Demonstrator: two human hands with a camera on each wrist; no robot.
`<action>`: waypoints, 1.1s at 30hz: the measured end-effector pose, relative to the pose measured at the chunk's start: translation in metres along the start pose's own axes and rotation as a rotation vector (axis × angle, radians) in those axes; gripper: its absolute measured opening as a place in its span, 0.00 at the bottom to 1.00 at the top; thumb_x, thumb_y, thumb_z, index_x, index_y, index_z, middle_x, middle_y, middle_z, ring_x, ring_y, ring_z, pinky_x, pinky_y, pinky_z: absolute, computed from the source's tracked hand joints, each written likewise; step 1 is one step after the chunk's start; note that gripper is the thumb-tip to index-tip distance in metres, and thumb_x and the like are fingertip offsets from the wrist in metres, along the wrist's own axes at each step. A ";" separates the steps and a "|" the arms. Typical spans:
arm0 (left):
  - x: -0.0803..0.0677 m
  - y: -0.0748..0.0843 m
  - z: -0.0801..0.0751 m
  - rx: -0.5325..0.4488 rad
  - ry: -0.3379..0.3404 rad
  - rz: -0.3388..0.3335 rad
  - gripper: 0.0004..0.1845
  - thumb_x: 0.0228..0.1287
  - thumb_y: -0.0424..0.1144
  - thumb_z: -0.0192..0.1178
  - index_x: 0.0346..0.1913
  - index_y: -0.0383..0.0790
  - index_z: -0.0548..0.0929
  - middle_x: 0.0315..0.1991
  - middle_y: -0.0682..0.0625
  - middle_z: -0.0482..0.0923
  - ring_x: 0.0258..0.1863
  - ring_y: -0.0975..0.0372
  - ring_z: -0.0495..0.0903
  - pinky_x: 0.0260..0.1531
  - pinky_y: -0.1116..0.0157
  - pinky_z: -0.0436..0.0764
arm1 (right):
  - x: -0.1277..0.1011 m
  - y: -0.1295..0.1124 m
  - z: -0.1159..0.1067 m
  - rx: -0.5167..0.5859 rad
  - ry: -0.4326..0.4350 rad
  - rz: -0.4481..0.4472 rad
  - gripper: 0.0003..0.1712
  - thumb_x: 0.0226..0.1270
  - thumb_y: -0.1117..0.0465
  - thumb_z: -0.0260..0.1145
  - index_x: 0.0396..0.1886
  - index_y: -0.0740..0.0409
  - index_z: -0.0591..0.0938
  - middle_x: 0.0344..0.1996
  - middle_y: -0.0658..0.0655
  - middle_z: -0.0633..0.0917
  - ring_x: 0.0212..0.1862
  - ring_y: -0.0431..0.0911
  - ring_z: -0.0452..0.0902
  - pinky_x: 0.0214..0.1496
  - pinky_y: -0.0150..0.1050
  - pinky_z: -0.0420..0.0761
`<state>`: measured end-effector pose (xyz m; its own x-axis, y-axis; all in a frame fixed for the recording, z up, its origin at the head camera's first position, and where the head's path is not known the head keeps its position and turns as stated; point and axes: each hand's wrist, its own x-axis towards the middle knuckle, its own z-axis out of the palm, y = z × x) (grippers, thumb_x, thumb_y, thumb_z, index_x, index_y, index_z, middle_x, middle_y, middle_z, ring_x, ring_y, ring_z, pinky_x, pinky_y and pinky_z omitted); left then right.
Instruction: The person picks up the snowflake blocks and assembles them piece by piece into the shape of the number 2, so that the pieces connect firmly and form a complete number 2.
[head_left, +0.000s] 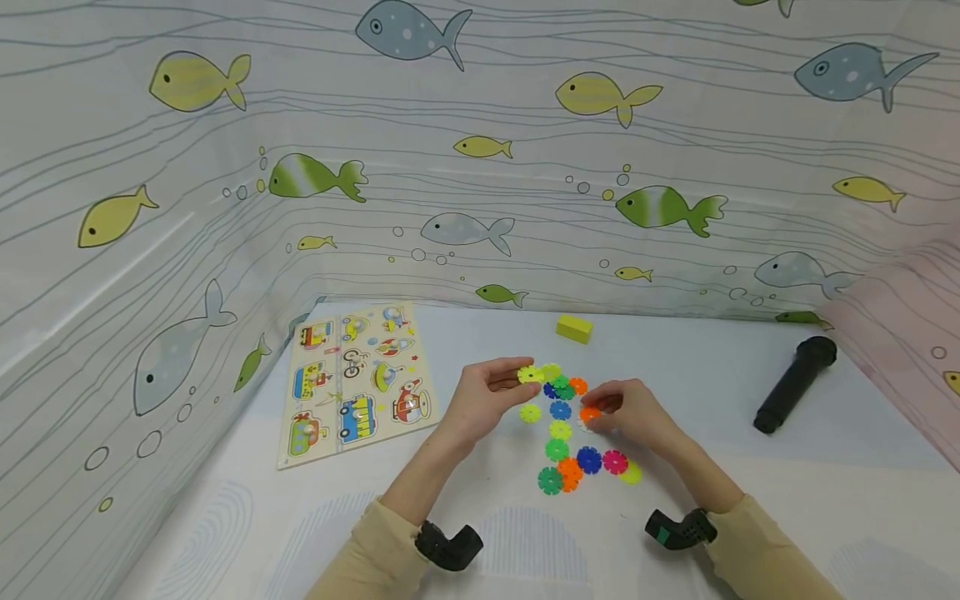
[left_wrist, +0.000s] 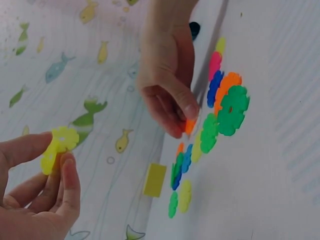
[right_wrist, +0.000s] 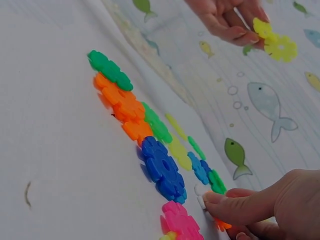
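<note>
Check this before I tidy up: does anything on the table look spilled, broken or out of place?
Nothing stands out. The colourful plastic snowflake discs lie loosely between the hands, the wooden vehicle puzzle board lies flat and complete.

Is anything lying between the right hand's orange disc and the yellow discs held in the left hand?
Yes: loose discs, a blue disc and a yellow disc, lie on the table between the right hand and left hand.

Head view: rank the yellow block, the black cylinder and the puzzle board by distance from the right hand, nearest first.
Measured from the right hand, which pinches an orange disc:
1. Yellow block: beyond the hand, near the back wall, slightly to its left.
2. Black cylinder: off to the right, by the pink wall.
3. Puzzle board: far left, past the left hand.
</note>
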<state>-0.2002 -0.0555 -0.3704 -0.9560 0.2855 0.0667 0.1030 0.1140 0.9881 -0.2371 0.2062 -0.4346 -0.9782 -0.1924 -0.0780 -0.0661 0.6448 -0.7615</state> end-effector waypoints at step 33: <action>0.001 0.001 -0.002 0.004 0.013 -0.003 0.22 0.65 0.37 0.67 0.62 0.41 0.81 0.52 0.45 0.83 0.48 0.59 0.83 0.53 0.63 0.82 | -0.005 -0.013 -0.004 0.172 0.088 0.063 0.22 0.66 0.55 0.71 0.58 0.57 0.83 0.39 0.56 0.88 0.43 0.50 0.81 0.44 0.35 0.82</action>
<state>-0.2011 -0.0569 -0.3686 -0.9598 0.2731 0.0653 0.1010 0.1185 0.9878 -0.2324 0.2016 -0.4218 -0.9933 -0.0849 -0.0782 0.0233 0.5158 -0.8564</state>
